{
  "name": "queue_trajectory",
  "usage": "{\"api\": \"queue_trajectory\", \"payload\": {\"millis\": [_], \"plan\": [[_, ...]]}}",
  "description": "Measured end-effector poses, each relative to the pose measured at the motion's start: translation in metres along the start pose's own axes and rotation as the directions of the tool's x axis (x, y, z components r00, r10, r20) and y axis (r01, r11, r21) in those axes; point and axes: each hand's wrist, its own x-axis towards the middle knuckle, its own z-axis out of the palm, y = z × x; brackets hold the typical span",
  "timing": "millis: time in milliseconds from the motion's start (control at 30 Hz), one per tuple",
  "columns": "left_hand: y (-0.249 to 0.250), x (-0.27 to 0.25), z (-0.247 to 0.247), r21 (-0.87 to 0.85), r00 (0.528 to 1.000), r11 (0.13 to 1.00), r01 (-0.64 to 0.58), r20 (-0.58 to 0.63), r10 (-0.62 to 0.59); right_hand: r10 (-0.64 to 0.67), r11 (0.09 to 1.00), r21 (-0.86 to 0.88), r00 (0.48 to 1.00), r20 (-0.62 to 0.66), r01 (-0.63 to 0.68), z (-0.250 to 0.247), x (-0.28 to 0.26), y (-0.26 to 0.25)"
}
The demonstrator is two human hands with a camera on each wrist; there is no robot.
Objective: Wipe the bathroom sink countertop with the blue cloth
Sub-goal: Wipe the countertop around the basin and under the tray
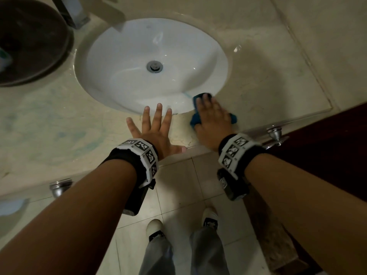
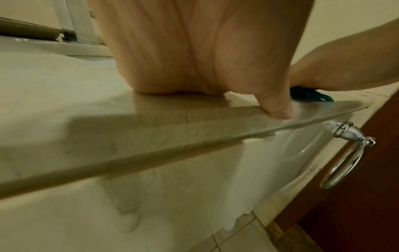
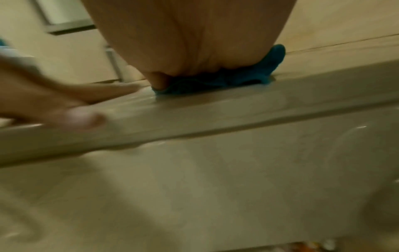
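Observation:
The blue cloth (image 1: 195,116) lies bunched on the beige marble countertop (image 1: 268,82) at the front right rim of the white oval sink (image 1: 139,80). My right hand (image 1: 211,114) lies flat on top of it with straight fingers, pressing it down; the cloth (image 3: 248,75) shows under the palm in the right wrist view. My left hand (image 1: 155,126) rests flat on the counter's front strip, fingers spread toward the basin, thumb (image 2: 278,109) at the counter's edge. The cloth (image 2: 311,96) peeks out beside it in the left wrist view.
A dark round bowl (image 1: 29,40) stands at the back left, next to the faucet base (image 1: 73,12). Chrome knobs (image 1: 275,132) and a ring handle (image 2: 339,162) hang below the counter front. A dark red wooden panel (image 1: 327,155) borders the right. Tiled floor and my shoes lie below.

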Motion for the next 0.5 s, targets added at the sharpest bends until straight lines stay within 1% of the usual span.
{"api": "queue_trajectory", "payload": {"millis": [67,133,200,233,267,300,400,500], "plan": [[0.000,-0.001,0.000,0.008,1.000,1.000,0.003,-0.006,-0.003,-0.130,0.991,-0.006,0.992,0.006,0.130,0.004,-0.010,-0.025],[0.000,0.000,0.001,0.013,1.000,1.000,-0.003,-0.017,0.003,-0.224,0.974,0.004,0.974,0.017,0.224,0.010,-0.018,-0.039],[-0.001,0.001,0.001,0.015,1.000,1.000,-0.001,-0.014,0.001,-0.290,0.957,-0.007,0.957,0.019,0.291,0.009,-0.016,-0.033],[-0.001,0.001,0.001,0.013,1.000,1.000,0.001,-0.010,-0.001,-0.303,0.952,-0.023,0.953,0.022,0.304,0.007,-0.011,-0.023],[-0.001,0.000,0.001,0.008,1.000,1.000,0.002,-0.007,-0.002,-0.290,0.956,-0.032,0.957,0.022,0.290,0.003,-0.003,-0.010],[-0.001,0.000,0.000,0.003,1.000,1.000,-0.001,-0.006,0.001,-0.247,0.969,-0.024,0.969,0.017,0.247,-0.001,0.004,0.005],[-0.001,-0.001,0.000,-0.007,1.000,1.000,-0.012,-0.006,0.012,-0.076,0.997,0.010,0.997,0.025,0.076,-0.016,0.021,0.051],[-0.002,-0.001,0.000,-0.011,1.000,1.000,-0.012,-0.011,0.012,0.089,0.996,0.005,0.995,0.040,-0.089,-0.025,0.030,0.086]]}}
